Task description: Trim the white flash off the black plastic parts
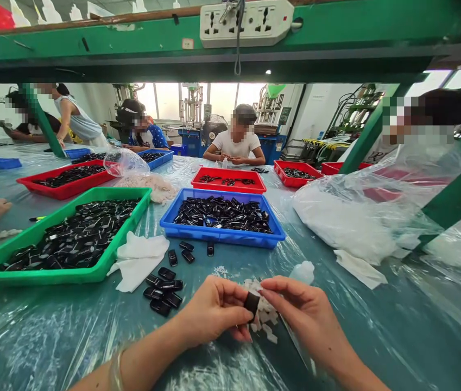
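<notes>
Person, own body as seen from the head camera:
- Left hand [214, 309]: bare, no glove, no ring visible.
- Left wrist: one thin, pale, translucent bangle [115, 369], smooth and plain.
- Left forearm: bare, no sleeve in view.
- Right hand [307, 312]: bare, no glove, no ring visible.
- Right forearm: bare to the picture's lower edge; no sleeve, watch or band visible.

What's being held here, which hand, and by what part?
A small black part, pinched by its two sides between the fingertips of left hand and right hand.
</notes>
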`<action>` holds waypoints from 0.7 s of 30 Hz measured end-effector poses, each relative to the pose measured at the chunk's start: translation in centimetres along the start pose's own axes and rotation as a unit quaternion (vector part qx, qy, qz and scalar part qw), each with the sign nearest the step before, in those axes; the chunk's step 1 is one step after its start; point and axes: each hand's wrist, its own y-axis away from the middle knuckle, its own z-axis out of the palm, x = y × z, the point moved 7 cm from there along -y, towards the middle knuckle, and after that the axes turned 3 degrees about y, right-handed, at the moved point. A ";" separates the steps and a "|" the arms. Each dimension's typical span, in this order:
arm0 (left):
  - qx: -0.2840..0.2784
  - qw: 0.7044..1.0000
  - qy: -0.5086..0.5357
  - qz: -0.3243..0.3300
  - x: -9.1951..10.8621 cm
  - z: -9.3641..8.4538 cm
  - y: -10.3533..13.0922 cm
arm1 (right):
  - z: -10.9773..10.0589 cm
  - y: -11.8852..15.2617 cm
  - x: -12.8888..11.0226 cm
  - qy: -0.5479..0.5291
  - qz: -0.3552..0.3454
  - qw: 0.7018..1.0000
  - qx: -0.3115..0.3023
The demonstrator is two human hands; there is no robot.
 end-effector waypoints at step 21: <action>-0.003 0.997 -0.064 -0.044 -1.1 0.8 0.0 | 1.0 0.2 1.1 -0.102 0.047 0.993 0.019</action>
